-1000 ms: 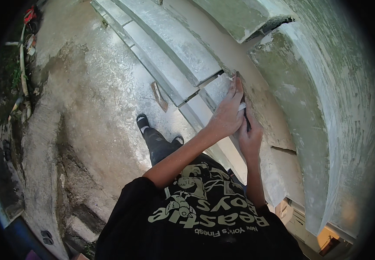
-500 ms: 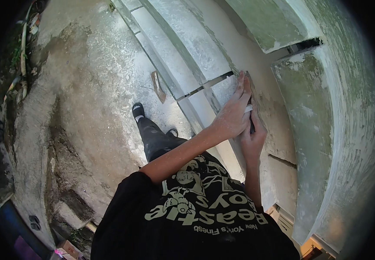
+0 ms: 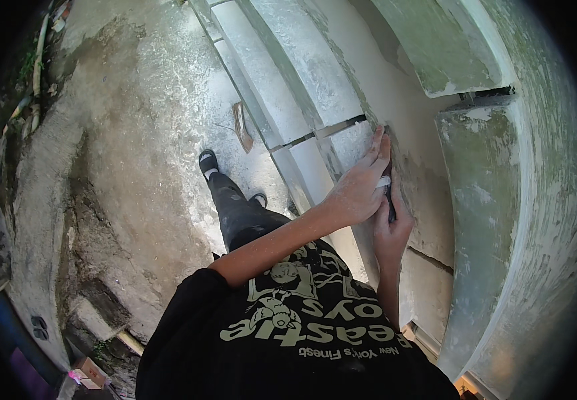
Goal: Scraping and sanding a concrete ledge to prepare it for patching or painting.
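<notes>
The right hand [image 3: 394, 230] grips a black-handled tool [image 3: 391, 211]. The left hand [image 3: 360, 192] hides its front; I can't tell if that hand squeezes. Left of the grip lies a wood scrap [image 3: 241, 130].

2 hands [image 3: 358, 191], 1 dark tool [image 3: 392, 212] — 2 worn sandals [image 3: 208, 160], approx. 2 loose slippers [image 3: 39, 328], 1 wood pc [image 3: 241, 127], 1 cardbd box [image 3: 88, 374] — 1 blk tee [image 3: 282, 373].
</notes>
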